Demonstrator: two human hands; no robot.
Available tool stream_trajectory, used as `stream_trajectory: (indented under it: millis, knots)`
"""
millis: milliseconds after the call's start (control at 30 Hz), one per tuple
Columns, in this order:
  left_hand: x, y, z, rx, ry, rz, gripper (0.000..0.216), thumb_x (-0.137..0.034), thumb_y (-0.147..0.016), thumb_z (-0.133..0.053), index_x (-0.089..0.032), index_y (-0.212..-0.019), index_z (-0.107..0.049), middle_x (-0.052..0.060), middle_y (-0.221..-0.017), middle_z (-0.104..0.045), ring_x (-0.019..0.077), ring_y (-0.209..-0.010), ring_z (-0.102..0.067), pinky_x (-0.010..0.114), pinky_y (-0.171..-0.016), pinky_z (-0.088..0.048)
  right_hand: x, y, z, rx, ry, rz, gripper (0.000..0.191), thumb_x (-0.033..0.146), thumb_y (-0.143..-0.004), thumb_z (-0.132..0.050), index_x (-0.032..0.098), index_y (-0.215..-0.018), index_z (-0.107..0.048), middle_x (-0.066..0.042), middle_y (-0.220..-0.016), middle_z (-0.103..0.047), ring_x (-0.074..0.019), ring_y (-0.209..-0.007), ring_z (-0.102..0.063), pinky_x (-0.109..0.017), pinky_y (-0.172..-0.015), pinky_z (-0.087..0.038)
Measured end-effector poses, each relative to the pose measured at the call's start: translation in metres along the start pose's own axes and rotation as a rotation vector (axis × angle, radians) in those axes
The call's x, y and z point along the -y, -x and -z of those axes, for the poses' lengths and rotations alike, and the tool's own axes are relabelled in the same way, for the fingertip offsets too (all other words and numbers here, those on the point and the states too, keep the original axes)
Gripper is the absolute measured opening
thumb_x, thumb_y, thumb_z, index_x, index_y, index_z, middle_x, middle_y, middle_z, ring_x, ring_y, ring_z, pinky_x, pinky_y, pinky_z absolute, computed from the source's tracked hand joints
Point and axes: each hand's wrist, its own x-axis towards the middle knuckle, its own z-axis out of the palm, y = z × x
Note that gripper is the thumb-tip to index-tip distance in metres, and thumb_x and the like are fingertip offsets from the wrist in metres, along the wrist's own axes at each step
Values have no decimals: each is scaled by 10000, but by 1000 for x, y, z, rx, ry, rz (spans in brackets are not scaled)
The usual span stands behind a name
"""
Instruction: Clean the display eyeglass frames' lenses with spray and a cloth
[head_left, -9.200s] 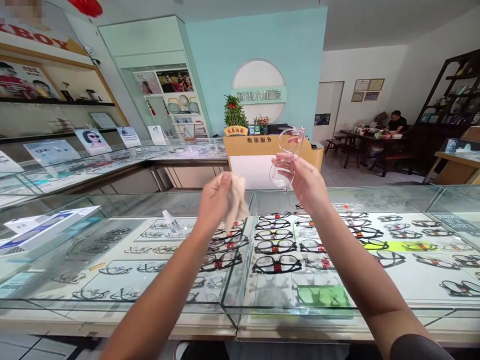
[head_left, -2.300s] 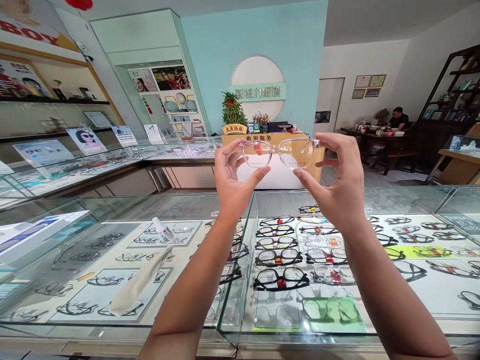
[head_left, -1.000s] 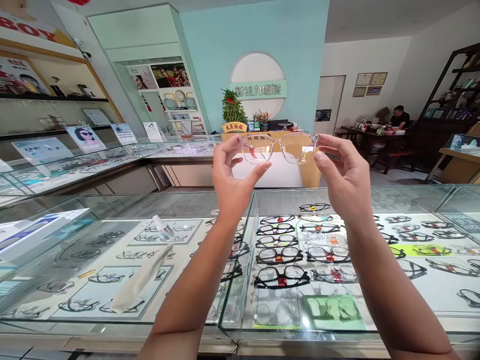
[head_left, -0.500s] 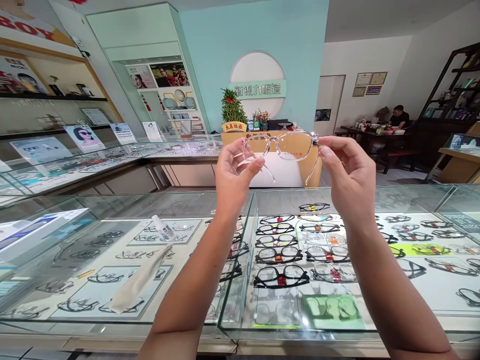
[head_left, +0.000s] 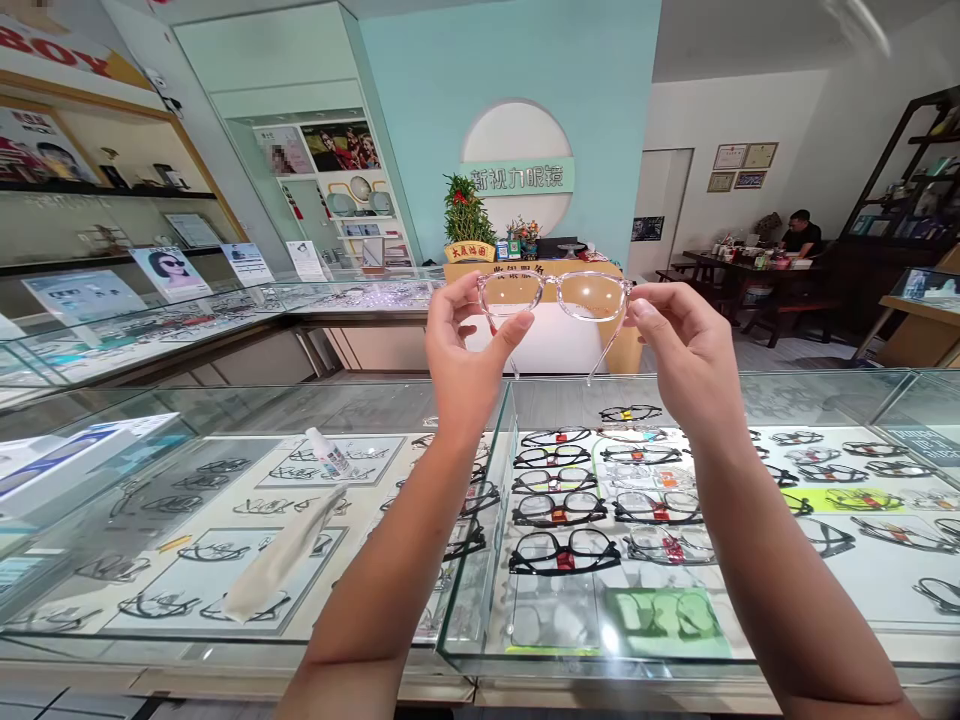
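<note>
Left hand (head_left: pixel 474 350) and right hand (head_left: pixel 690 350) pinch the 2 ends of clear spectacles (head_left: pixel 591 296), not yet set down; cloth (head_left: pixel 277 568) and bottle (head_left: pixel 328 454) already rest aside on the glass counter (head_left: pixel 225 655).

Light is bright and diffuse. Highlights dot the glasses (head_left: pixel 596 292); a white glint (head_left: pixel 610 637) flares in the surface (head_left: pixel 585 662). The dim right-hand shelf (head_left: pixel 904 185) leans, stretched; a blurred streak (head_left: pixel 861 24) smears the upper-right corner.
</note>
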Motion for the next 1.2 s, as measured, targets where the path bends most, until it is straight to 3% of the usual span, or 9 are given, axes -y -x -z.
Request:
stream_trajectory:
  millis: [267,533,900,1200]
  knots:
    - [-13,9,-4,-97,-230,-274,814,-696,-720,-918,-301,-1370,-628,65,-1285,-641,270,-1172,-621,457,-1034,-501,-7,-3,-5,40,-9,-62,262,471,-1039,-603,243,-985,-720,-51,-991,-755,-197,-952,-699,-378,-826,-522]
    - [-26,15,-5,-98,-347,-423,829,-731,-727,-891,-289,-1369,-611,87,-1287,-628,302,-1203,-593,506,-1057,-499,-20,-6,-7,97,16,-120,351,557,-1051,-559,256,-908,-672,-38,-941,-705,-195,-889,-646,-377,-792,-516]
    - [-23,17,-3,-74,-398,-429,840,-752,-755,-855,-324,-1423,-579,91,-1340,-639,330,-1285,-563,546,-1125,-434,-22,-5,-9,142,-35,-196,361,595,-1052,-569,271,-1051,-728,-67,-1155,-795,-226,-1049,-748,-373,-794,-567]
    - [-21,16,-2,-9,-409,-431,888,-784,-746,-836,-371,-1473,-537,95,-1435,-608,352,-1403,-527,570,-1189,-418,-25,-5,-9,73,-108,-146,286,550,-1065,-584,311,-1146,-719,-53,-1221,-797,-224,-1073,-758,-364,-774,-607]
